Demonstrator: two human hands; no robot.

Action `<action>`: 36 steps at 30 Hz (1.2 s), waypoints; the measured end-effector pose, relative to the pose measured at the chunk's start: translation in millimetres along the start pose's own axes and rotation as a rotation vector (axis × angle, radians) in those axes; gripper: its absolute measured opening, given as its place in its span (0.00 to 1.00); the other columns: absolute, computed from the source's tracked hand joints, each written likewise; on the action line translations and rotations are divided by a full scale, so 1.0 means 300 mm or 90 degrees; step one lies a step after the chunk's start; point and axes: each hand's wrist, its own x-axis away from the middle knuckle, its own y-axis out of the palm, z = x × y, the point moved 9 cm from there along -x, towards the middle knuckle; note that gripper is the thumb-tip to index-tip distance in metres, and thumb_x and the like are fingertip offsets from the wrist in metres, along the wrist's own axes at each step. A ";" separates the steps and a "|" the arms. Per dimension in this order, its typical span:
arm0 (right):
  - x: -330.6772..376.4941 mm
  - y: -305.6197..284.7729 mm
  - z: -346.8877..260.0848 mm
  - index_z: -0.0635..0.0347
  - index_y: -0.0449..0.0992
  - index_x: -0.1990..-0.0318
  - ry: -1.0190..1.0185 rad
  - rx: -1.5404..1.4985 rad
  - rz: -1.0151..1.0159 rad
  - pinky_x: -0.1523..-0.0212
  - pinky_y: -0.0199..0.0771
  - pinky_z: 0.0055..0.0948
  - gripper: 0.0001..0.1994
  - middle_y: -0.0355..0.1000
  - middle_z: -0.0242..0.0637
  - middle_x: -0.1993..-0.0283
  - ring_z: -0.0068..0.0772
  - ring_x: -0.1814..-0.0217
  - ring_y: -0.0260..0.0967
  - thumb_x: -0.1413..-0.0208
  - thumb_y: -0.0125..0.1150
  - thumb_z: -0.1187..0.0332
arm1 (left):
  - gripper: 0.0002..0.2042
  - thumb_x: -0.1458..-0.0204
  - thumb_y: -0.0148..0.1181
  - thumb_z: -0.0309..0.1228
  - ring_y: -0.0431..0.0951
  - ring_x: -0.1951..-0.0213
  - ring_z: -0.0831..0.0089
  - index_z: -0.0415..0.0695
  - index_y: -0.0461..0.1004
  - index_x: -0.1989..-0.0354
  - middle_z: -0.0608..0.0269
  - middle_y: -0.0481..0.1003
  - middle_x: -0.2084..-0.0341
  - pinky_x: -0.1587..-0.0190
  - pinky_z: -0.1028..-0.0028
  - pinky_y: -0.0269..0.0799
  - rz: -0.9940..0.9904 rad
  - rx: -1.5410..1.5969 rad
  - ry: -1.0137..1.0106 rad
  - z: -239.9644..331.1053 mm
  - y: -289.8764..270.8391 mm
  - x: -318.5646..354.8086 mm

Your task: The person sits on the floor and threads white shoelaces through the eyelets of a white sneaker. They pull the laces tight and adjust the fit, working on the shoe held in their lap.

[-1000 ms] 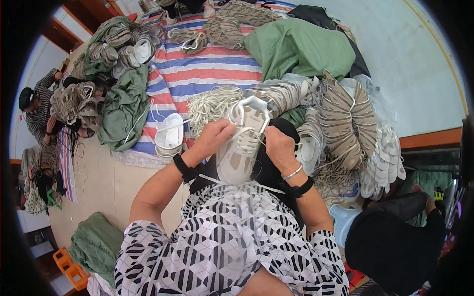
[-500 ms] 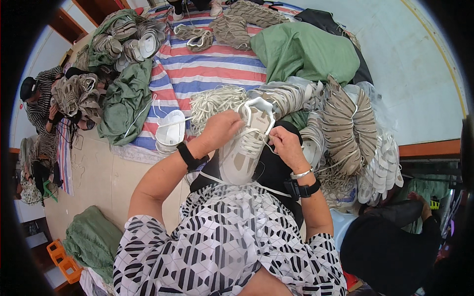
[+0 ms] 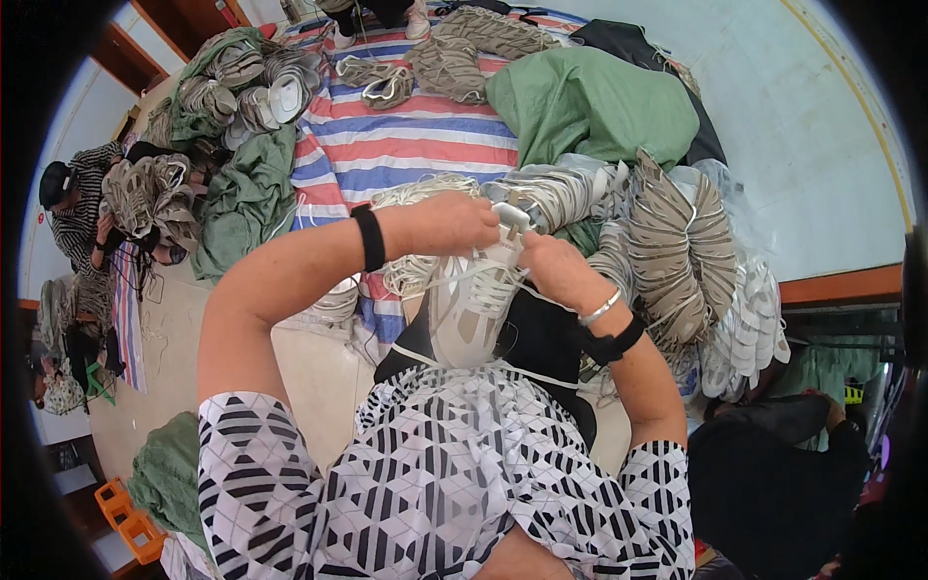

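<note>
A beige and white shoe upper (image 3: 468, 319) lies on my lap, its collar pointing away from me and a pale shoelace (image 3: 491, 290) crossing its front. My left hand (image 3: 454, 225) reaches over the collar's left side, fingers pinched at the top of the lacing, apparently on the lace; the fingertips are partly hidden. On the other side, my right hand (image 3: 559, 271) is closed with thumb and fingers gripping the upper's right eyelet edge. A loose loop of lace hangs at the upper's left side.
A bundle of pale laces (image 3: 411, 275) lies beyond my left forearm. Stacked shoe uppers (image 3: 681, 251) stand to my right, beside a green sack (image 3: 594, 106). A striped sheet (image 3: 406, 140) covers the floor ahead. People sit at far left and close right (image 3: 778, 474).
My left hand has moved up and right to the top of the lacing, its elbow swinging outward. My right hand has risen slightly toward the collar. The upper stays on my lap.
</note>
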 end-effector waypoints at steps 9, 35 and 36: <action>-0.023 0.009 0.032 0.65 0.75 0.70 0.141 -0.112 0.138 0.63 0.72 0.45 0.08 0.70 0.51 0.64 0.53 0.64 0.72 0.48 0.54 0.69 | 0.13 0.55 0.65 0.40 0.70 0.62 0.61 0.44 0.73 0.78 0.63 0.70 0.73 0.62 0.65 0.68 0.034 0.071 -0.122 -0.047 0.047 -0.007; 0.289 -0.513 -0.132 0.64 0.74 0.65 -0.088 -0.783 0.576 0.64 0.70 0.22 0.08 0.73 0.38 0.64 0.19 0.71 0.69 0.38 0.51 0.71 | 0.15 0.39 0.50 0.43 0.63 0.77 0.87 0.44 0.75 0.62 0.74 0.70 0.75 0.76 0.84 0.57 0.401 1.015 -0.350 -0.016 -0.079 0.090; 0.314 -0.496 -0.080 0.63 0.74 0.66 -0.076 -0.879 0.615 0.65 0.69 0.23 0.08 0.73 0.39 0.64 0.19 0.72 0.68 0.37 0.51 0.70 | 0.14 0.39 0.50 0.43 0.63 0.75 0.86 0.45 0.75 0.61 0.74 0.71 0.74 0.75 0.84 0.57 0.465 1.022 -0.368 -0.054 -0.078 0.126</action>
